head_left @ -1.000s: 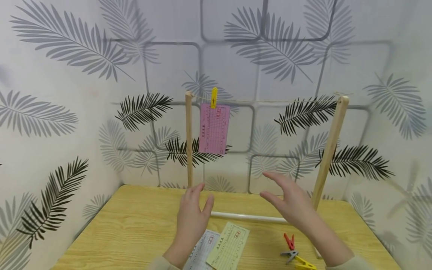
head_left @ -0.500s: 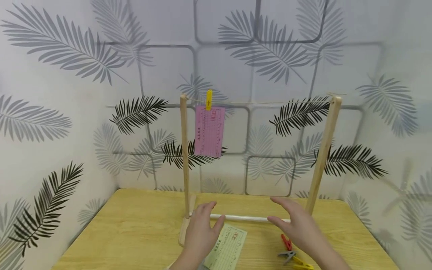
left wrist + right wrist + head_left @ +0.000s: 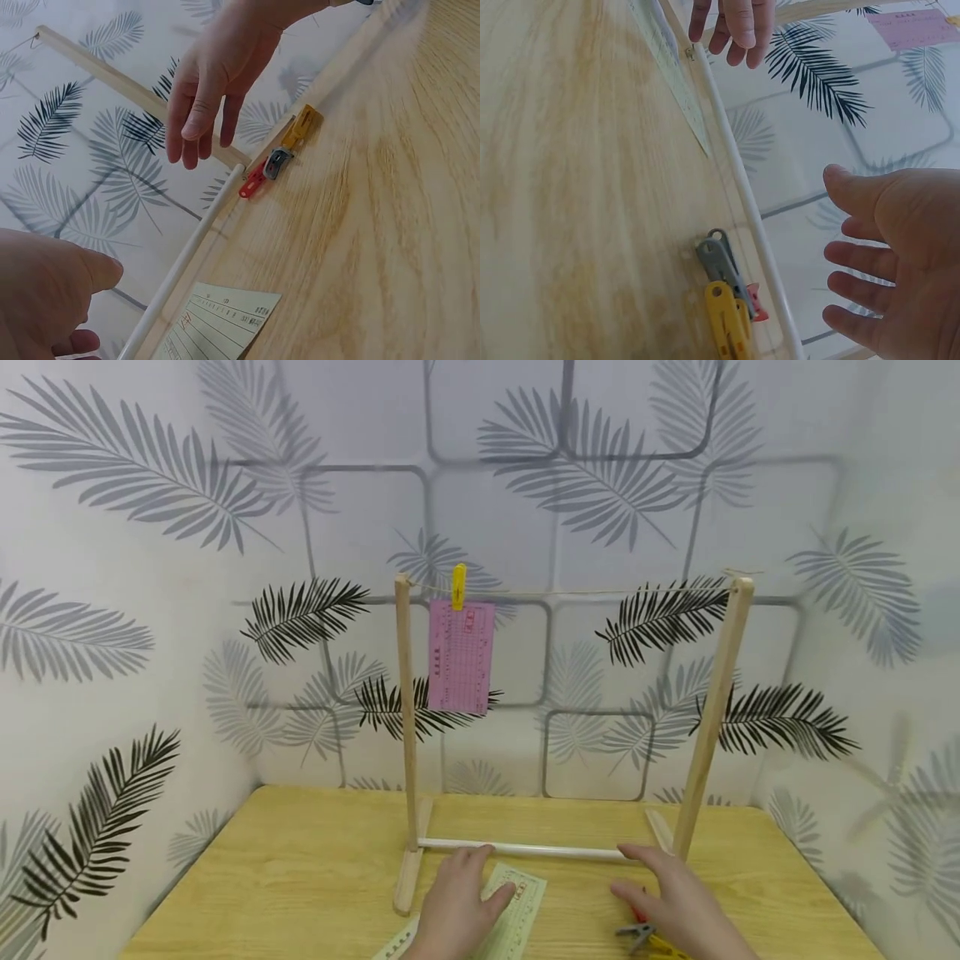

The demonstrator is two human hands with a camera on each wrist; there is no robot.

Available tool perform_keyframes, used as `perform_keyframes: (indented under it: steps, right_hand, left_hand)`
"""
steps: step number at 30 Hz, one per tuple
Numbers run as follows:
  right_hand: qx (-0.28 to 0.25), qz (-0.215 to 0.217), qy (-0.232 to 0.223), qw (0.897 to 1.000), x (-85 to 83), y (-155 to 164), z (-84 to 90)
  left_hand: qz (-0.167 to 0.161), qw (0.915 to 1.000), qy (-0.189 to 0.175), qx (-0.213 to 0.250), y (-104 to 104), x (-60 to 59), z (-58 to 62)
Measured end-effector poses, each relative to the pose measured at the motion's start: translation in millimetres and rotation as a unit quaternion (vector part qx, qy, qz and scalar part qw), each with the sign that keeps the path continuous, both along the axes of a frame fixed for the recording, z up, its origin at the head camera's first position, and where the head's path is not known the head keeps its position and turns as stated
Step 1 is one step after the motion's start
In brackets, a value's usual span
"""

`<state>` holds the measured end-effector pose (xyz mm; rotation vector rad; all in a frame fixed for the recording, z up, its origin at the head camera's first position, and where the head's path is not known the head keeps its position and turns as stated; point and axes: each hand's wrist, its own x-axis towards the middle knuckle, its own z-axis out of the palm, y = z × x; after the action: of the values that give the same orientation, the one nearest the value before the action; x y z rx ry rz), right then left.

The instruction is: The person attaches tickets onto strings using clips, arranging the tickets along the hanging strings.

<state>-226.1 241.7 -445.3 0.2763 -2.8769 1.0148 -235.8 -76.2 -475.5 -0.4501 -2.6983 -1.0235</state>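
My left hand (image 3: 461, 902) hovers over a pale green printed slip (image 3: 525, 902), fingers loosely bent and holding nothing. Part of another slip (image 3: 396, 946) shows left of that wrist. Near several clothespins my right hand (image 3: 678, 897) is held with fingers relaxed and nothing in them. Those pins are a red one (image 3: 253, 184), a grey one (image 3: 637, 933) and a yellow one (image 3: 727, 319), lying close together on the table. A pink printed slip (image 3: 460, 660) hangs from a string (image 3: 585, 592), pinned by a yellow clothespin (image 3: 459, 587).
The string runs between a left wooden post (image 3: 407, 718) and a right wooden post (image 3: 712, 718). A white rod (image 3: 555, 850) joins the posts low over the wooden table (image 3: 300, 868). Behind stands a wall (image 3: 495, 518) with a leaf pattern.
Both hands have come down toward the table, the left one also slightly to the right. The head view has shifted a little. The hanging pink slip stays pinned.
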Motion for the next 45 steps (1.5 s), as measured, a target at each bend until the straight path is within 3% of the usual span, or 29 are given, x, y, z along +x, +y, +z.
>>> perform_keyframes:
  steps: [4, 20, 37, 45]
  right_hand:
    - [0.006, -0.018, -0.022, 1.0, -1.5, 6, -7.6]
    - [0.034, -0.011, -0.047, 0.998, -4.3, 19, -27.3]
    - [0.066, -0.023, -0.063, 0.996, -9.4, 22, -30.6]
    - [0.035, -0.012, -0.068, 0.997, -12.1, 20, -36.1]
  left_hand:
    - [-0.002, 0.9996, 0.006, -0.029, 2, -1.0, -5.1]
    - [-0.011, 0.9933, -0.016, -0.114, -4, -6.7, -26.4]
    - [0.001, 0.9878, -0.043, -0.15, -8, -6.3, -26.2]
    - [-0.006, 0.9846, -0.037, -0.171, -8, -5.1, -26.7]
